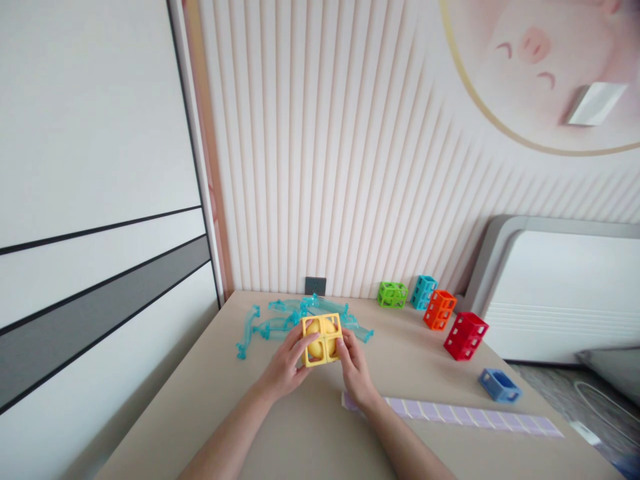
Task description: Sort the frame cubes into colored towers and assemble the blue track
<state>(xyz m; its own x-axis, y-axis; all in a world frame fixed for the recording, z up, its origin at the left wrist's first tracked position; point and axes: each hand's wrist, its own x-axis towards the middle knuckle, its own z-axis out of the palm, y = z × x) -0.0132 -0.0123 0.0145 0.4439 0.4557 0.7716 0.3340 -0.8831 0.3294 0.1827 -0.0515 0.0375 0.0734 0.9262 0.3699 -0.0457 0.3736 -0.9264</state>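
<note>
A yellow plastic block (321,341) with square window openings and rounded yellow shapes inside is held up above the table, between both hands. My left hand (289,360) grips its left side, with fingers across the front. On the right side, my right hand (354,363) has its thumb pressed against the block's edge. Behind the block lie several clear turquoise track pieces (280,325), partly hidden by it. Beneath my right wrist runs a long lilac strip (470,415) with pale cross lines.
Along the table's (210,393) right side stand a green block (393,295), a turquoise block (424,292), an orange block (440,309), a red block (466,335) and a blue block (500,385). A ribbed wall with a dark socket (315,286) borders the back; a white cabinet (100,167) stands left.
</note>
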